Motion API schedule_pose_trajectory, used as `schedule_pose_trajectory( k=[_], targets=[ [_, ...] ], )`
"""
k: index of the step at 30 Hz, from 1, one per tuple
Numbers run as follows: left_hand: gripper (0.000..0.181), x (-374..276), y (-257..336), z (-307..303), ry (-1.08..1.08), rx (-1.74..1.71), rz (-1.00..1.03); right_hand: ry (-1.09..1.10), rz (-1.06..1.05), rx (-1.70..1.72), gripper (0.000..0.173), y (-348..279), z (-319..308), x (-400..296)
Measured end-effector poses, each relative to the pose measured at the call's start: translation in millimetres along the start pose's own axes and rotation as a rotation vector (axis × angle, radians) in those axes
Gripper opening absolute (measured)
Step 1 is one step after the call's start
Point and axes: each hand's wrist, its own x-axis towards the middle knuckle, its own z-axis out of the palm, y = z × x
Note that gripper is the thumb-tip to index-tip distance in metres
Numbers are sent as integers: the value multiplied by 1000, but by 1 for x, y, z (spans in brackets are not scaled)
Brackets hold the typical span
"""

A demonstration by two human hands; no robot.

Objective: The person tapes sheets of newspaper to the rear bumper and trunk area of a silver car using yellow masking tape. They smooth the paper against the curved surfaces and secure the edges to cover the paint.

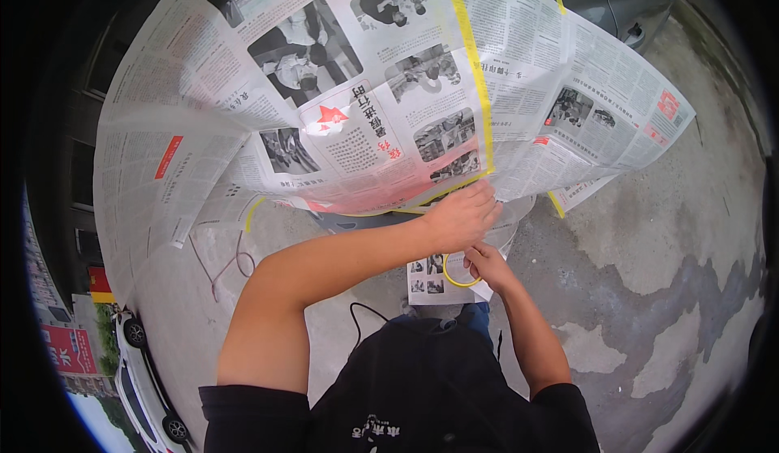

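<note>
Large printed newspaper sheets (341, 118) spread over a curved surface in front of me. A long strip of yellow masking tape (476, 76) runs down them, and another follows their lower edge. My left hand (465, 216) reaches across to the lower corner where the strips meet; its fingertips are partly hidden, so its grip is unclear. Just below it, my right hand (487, 264) holds a roll of yellow masking tape (447, 272). Clear film (522, 213) hangs beside both hands. A smaller newspaper piece (426, 295) lies beneath the roll.
A grey vehicle panel (350, 223) shows under the sheets' lower edge. Loose newspaper flaps stick out right and left, with a taped piece (572, 194) hanging low. A thin hose or cord (214, 282) lies on the concrete floor (608, 282). A white car (143, 386) stands at left.
</note>
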Motion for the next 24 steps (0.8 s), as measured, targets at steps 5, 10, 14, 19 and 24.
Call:
schedule_pose_trajectory(
  k=[5, 10, 14, 19, 24],
  targets=[
    [52, -113, 67, -22, 259, -562, -209, 86, -194, 98, 13, -2, 48, -25],
    [55, -292, 84, -13, 279, -679, -613, -70, -169, -283, 36, -36, 149, -22],
    [54, -444, 109, -10, 351, -738, -965, -60, -356, -452, 31, -76, 291, 6],
    [52, -572, 168, -6, 482, -869, -1286, -270, -608, -1303, 29, -146, 404, 87],
    [46, -634, 189, -8, 670, -911, -1444, -142, -557, -1751, 40, -187, 465, 187]
  ],
)
